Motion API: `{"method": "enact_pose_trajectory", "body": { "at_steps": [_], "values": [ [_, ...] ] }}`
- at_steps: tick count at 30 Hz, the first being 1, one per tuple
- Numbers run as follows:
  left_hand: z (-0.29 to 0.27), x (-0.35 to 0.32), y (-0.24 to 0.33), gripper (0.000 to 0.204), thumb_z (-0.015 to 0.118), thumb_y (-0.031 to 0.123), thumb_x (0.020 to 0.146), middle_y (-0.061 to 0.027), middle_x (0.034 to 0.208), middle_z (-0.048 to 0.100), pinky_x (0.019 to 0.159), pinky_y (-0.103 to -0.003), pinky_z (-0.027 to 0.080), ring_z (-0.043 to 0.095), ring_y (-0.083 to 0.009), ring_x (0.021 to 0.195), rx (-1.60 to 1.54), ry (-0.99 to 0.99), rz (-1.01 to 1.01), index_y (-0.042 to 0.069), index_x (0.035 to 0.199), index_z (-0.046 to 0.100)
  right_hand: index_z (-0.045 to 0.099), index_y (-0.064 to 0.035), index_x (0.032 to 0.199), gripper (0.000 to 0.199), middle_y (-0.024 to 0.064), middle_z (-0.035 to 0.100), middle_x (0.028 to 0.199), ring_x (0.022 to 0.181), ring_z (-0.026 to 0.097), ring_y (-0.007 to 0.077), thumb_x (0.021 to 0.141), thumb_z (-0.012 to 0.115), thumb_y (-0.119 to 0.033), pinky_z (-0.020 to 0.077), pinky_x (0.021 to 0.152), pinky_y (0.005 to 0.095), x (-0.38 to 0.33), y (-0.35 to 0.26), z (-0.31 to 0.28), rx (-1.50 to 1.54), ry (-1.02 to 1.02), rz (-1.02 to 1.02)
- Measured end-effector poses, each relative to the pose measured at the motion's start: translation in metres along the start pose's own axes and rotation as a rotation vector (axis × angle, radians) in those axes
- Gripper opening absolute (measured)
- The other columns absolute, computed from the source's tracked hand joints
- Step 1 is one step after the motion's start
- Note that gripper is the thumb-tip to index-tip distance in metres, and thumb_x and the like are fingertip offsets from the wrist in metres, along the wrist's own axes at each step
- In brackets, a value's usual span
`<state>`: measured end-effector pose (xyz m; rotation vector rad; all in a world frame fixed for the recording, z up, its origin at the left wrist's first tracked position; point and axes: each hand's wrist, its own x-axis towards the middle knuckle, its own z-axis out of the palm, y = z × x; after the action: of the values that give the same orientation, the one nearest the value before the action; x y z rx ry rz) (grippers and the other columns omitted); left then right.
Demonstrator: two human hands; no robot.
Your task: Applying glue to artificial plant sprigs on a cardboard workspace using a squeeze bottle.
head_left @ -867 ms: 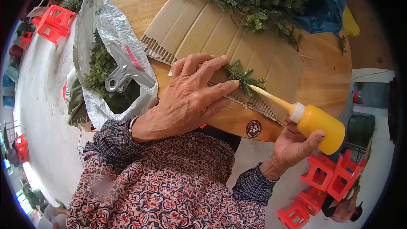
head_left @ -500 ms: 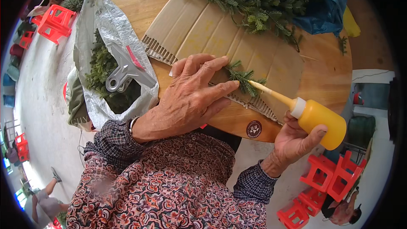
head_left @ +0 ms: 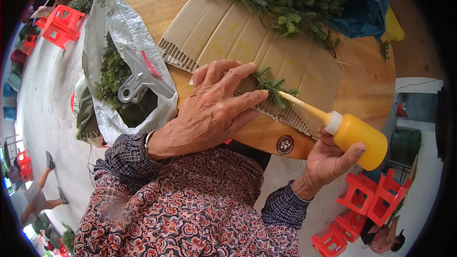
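My left hand point(head_left: 212, 107) lies over the near edge of a corrugated cardboard sheet point(head_left: 223, 28). Its fingertips hold the left end of a small green fir sprig point(head_left: 275, 84) on the cardboard; the exact grip is partly hidden under the fingers. A yellow squeeze bottle point(head_left: 362, 139) with a white collar and a long tapered nozzle is gripped in my right hand point(head_left: 331, 162). The bottle is tilted, and its nozzle tip touches or nearly touches the sprig's needles.
A pile of fir branches point(head_left: 285, 0) covers the cardboard's far side, beside a blue plastic bag point(head_left: 364, 19). At left, a white plastic sack point(head_left: 131, 24) holds more greenery, with a large metal clip point(head_left: 143, 78) on it. Red stools point(head_left: 359, 195) stand on the floor.
The yellow bottle has shifted slightly left and down. My left hand and the sprig stay practically still. At the lower left, a person walking has moved further into view.
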<state>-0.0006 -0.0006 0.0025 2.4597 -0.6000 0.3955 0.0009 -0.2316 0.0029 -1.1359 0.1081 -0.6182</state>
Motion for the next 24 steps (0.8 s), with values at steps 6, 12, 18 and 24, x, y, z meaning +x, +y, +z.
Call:
{"method": "enact_pose_trajectory", "body": {
  "at_steps": [6, 12, 18, 24],
  "values": [
    [0.001, 0.0, 0.0, 0.031, 0.066, 0.022, 0.075, -0.0104, 0.131, 0.045, 0.094, -0.045, 0.029, 0.042, -0.0296, 0.115, 0.003, -0.003, 0.002, 0.014, 0.106, 0.066, 0.054, -0.004, 0.114, 0.05, 0.0093, 0.066, 0.089, 0.061, 0.061, 0.0156, 0.088, 0.059, -0.046, 0.0496, 0.057, 0.024, 0.001, 0.0, -0.002, -0.031, 0.034, 0.004],
    [0.002, 0.001, -0.001, 0.031, 0.066, 0.022, 0.075, -0.0107, 0.131, 0.045, 0.094, -0.045, 0.029, 0.042, -0.0291, 0.115, -0.012, 0.008, 0.004, 0.014, 0.105, 0.066, 0.054, -0.0041, 0.113, 0.051, 0.0093, 0.066, 0.088, 0.06, 0.061, 0.016, 0.087, 0.06, -0.047, 0.0493, 0.056, 0.0238, 0.004, -0.002, -0.005, -0.019, 0.034, 0.024],
    [0.002, 0.001, 0.0, 0.031, 0.066, 0.022, 0.076, -0.0109, 0.131, 0.045, 0.094, -0.045, 0.029, 0.042, -0.0286, 0.115, -0.022, 0.007, 0.0, 0.014, 0.105, 0.066, 0.055, -0.0039, 0.111, 0.052, 0.0091, 0.066, 0.087, 0.059, 0.061, 0.0159, 0.086, 0.062, -0.048, 0.0488, 0.056, 0.0237, 0.005, -0.003, -0.007, -0.004, 0.066, 0.05],
    [0.001, 0.002, 0.001, 0.031, 0.066, 0.023, 0.077, -0.01, 0.132, 0.045, 0.095, -0.045, 0.028, 0.042, -0.0282, 0.115, -0.013, -0.01, -0.006, 0.015, 0.106, 0.066, 0.055, -0.0039, 0.111, 0.052, 0.0087, 0.066, 0.085, 0.058, 0.06, 0.0155, 0.085, 0.062, -0.049, 0.0484, 0.056, 0.0235, 0.006, -0.005, -0.012, -0.062, 0.074, 0.025]
  ]
}}
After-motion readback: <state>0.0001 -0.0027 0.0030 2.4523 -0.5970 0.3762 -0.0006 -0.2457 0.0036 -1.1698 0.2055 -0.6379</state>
